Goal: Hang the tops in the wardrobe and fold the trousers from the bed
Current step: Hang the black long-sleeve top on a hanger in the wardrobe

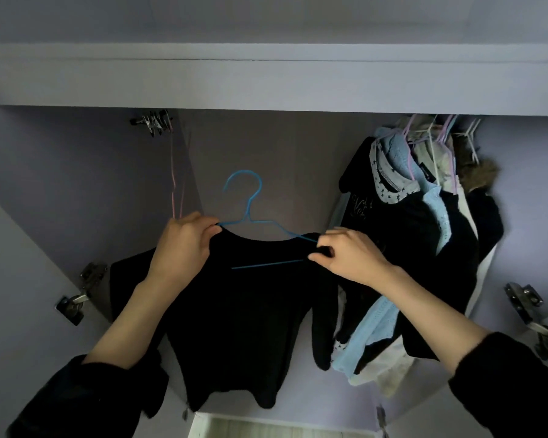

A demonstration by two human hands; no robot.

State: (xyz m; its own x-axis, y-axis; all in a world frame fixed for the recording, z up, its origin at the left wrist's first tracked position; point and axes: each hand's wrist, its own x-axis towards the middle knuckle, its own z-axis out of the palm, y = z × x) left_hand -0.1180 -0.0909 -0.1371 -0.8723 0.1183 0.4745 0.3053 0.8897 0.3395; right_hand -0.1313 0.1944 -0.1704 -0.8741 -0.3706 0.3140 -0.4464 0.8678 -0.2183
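A black long-sleeved top hangs on a thin blue wire hanger that I hold up in front of the open wardrobe. My left hand pinches the top's left shoulder at the hanger's end. My right hand grips the right shoulder together with the hanger's other end. The hanger's hook points up, free of any rail. Both sleeves droop at the sides. The bed and trousers are out of view.
Several hung garments, black, light blue and white, crowd the wardrobe's right side. An empty pink hanger dangles at the left near a metal fitting. Door hinges sit on the open doors at both sides.
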